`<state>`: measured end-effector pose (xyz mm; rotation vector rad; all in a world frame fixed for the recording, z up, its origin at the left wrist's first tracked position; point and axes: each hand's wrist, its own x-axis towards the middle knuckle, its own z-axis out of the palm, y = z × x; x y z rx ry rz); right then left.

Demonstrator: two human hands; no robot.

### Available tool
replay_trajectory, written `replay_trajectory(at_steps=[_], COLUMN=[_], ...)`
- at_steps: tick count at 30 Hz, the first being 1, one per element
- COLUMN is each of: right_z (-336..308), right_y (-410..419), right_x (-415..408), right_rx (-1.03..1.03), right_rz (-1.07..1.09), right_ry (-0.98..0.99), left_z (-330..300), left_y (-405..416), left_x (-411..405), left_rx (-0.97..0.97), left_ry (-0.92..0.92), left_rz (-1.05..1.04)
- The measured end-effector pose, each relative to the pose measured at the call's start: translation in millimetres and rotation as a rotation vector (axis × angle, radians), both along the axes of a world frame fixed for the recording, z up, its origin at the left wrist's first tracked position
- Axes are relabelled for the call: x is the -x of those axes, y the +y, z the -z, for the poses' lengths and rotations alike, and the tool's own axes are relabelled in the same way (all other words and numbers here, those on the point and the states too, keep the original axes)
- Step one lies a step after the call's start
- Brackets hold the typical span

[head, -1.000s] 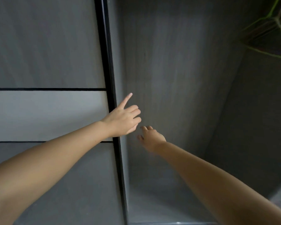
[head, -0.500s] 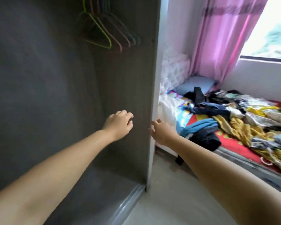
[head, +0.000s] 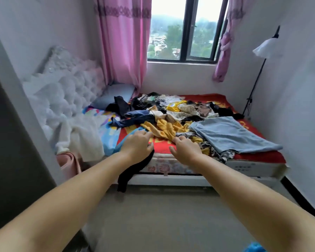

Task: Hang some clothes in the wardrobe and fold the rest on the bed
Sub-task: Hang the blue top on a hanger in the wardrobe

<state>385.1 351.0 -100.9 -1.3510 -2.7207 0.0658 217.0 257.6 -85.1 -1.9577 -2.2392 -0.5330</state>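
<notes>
Across the far half of the bed [head: 258,158] lies one loose heap of clothes [head: 173,110], too tangled to count piece by piece. Four garments stand out: a mustard-yellow top [head: 165,129], crumpled and soft; a pale blue shirt [head: 229,133], spread nearly flat in a rough rectangle; a dark blue item [head: 138,118], bunched; and a black piece [head: 135,170] hanging limp over the near mattress edge toward the floor [head: 162,219]. Under them is a red, fuzzy-looking blanket [head: 256,157] with yellow print.

Two bare hands reach out in front of the bed's near edge. The left hand [head: 137,145] has loosely bent fingers, with nothing clearly held; whether it touches the black piece below it I cannot tell. The right hand [head: 186,150] is likewise relaxed, its fingertips just beside the hem of the mustard-yellow top, contact uncertain.

One white tufted headboard [head: 67,95], padded and buttoned, stands at left, with one grey pillow [head: 113,97] against it. Two pink curtains [head: 124,44] frame one dark-framed window [head: 185,30]. One floor lamp [head: 265,49] with a white frilled shade leans at right.
</notes>
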Motion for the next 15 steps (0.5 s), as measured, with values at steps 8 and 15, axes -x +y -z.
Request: replay_trajectory(at_steps=[8, 15], right_z=[17, 29], right_y=[33, -18], right_x=[-126, -261], right_rx=[0.048, 0.110], right_rz=[0.405, 0.933], right_ry=[0.035, 0.059], left_z=[30, 47], left_y=[100, 121], left_x=[-125, -250], left_rx=[0.140, 0.234], left_ry=[-0.031, 0.052], left_rz=[0.394, 0.893])
